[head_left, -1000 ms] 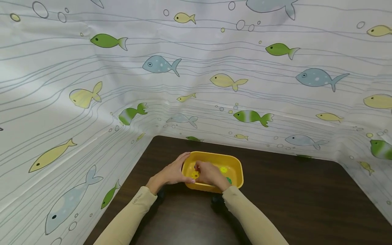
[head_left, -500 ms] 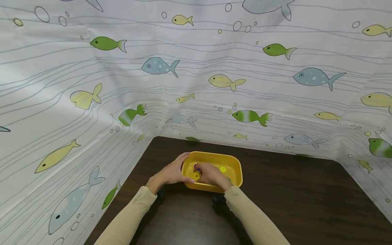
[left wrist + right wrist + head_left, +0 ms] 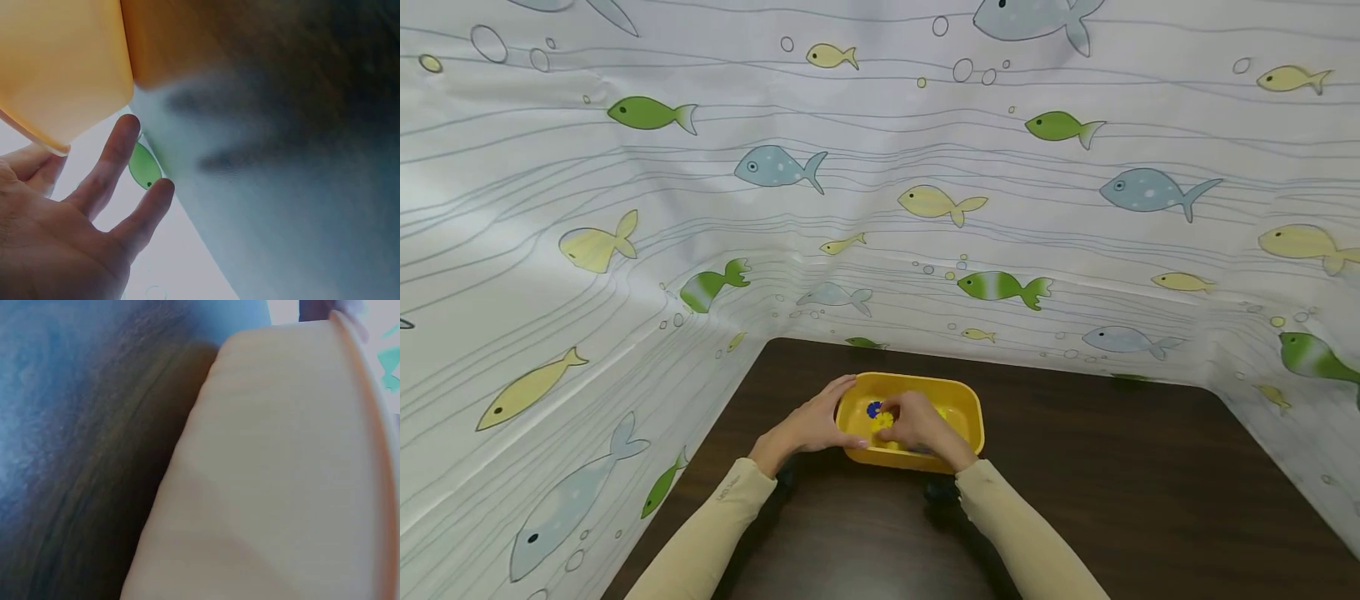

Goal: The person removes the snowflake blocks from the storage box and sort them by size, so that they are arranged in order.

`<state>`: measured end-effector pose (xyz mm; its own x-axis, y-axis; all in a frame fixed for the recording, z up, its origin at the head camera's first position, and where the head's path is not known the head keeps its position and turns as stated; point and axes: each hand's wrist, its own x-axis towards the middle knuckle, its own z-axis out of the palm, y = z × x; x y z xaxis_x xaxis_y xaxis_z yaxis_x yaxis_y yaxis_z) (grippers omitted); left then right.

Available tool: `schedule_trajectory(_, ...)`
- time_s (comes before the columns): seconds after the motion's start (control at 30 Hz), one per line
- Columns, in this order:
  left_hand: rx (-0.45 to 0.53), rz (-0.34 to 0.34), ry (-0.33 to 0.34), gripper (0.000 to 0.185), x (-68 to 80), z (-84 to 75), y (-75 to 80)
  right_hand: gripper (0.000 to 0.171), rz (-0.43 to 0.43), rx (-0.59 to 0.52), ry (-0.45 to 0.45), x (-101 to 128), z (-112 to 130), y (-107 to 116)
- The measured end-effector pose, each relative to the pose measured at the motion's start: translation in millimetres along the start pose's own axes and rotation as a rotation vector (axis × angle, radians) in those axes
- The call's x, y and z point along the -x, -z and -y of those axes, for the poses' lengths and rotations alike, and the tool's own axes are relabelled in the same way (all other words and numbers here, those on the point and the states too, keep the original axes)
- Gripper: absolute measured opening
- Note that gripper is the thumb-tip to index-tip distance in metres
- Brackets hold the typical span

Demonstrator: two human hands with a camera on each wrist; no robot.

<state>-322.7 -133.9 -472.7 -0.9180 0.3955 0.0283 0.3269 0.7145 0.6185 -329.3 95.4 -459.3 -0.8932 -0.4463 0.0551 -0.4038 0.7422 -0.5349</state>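
A yellow plastic tray (image 3: 925, 461) stands on the dark table. My left hand (image 3: 808, 423) holds its left end, thumb over the near rim and fingertips at the far left rim. Two fingers (image 3: 103, 165) stretch out free beneath the tray wall in the left wrist view. Inside the tray, my right hand (image 3: 917, 423) appears to pinch a yellow flower-shaped piece (image 3: 882, 422) between thumb and forefinger. Just behind that lies a blue flower-shaped piece (image 3: 874, 409). Another yellow piece (image 3: 943, 412) shows partly past the hand. In the right wrist view the tray wall (image 3: 269, 456) blocks the pieces.
The dark wooden table (image 3: 1097, 475) extends to the right and in front of the tray. A white fish-print sheet (image 3: 880, 125) rises behind the table and along its left side.
The right hand has shifted slightly right and away from the blue piece, which shows more fully. The yellow piece at its fingertips has moved a little back. The green piece is now covered.
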Motion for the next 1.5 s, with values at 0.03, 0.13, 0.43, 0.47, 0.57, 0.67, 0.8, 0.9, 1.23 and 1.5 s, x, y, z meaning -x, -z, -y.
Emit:
schedule_trajectory(0.03, -0.001, -0.003, 0.004, 0.110, 0.4, 0.2, 0.2, 0.040, -0.014, -0.008, -0.001, 2, 0, 2)
schedule_trajectory(0.13, -0.002, -0.007, 0.010, 0.109, 0.8, 0.6, 0.4, 0.041, -0.074, -0.021, 0.014, 10, -2, 6)
schedule_trajectory(0.43, -0.004, -0.012, 0.004, 0.113, -0.8, -0.7, 0.0, 0.041, -0.251, -0.056, 0.023, 43, -18, 26)
schedule_trajectory(0.47, -0.003, -0.012, 0.005, 0.113, -0.9, -1.3, 0.4, 0.041, -0.266, -0.063, 0.017, 47, -20, 29)
schedule_trajectory(0.57, -0.003, -0.011, 0.019, 0.116, -0.7, -2.9, 1.8, 0.036, -0.310, -0.074, 0.010, 57, -29, 36)
schedule_trajectory(0.67, 0.006, -0.010, 0.043, 0.117, -0.7, -4.1, 2.6, 0.035, -0.340, -0.099, 0.005, 67, -38, 42)
schedule_trajectory(0.8, 0.050, -0.007, 0.066, 0.116, 0.0, -5.1, 1.7, 0.038, -0.357, -0.146, -0.007, 81, -47, 51)
schedule_trajectory(0.9, 0.092, -0.005, 0.057, 0.115, 0.2, -5.0, 0.3, 0.038, -0.358, -0.169, -0.018, 91, -54, 58)
schedule_trajectory(1.23, 0.109, -0.003, 0.049, 0.114, -0.7, -1.2, -1.8, 0.041, -0.365, -0.241, -0.106, 110, -98, 68)
schedule_trajectory(1.5, 0.152, 0.015, 0.064, 0.112, -2.1, -1.0, -3.0, 0.041, -0.388, -0.196, -0.169, 121, -121, 72)
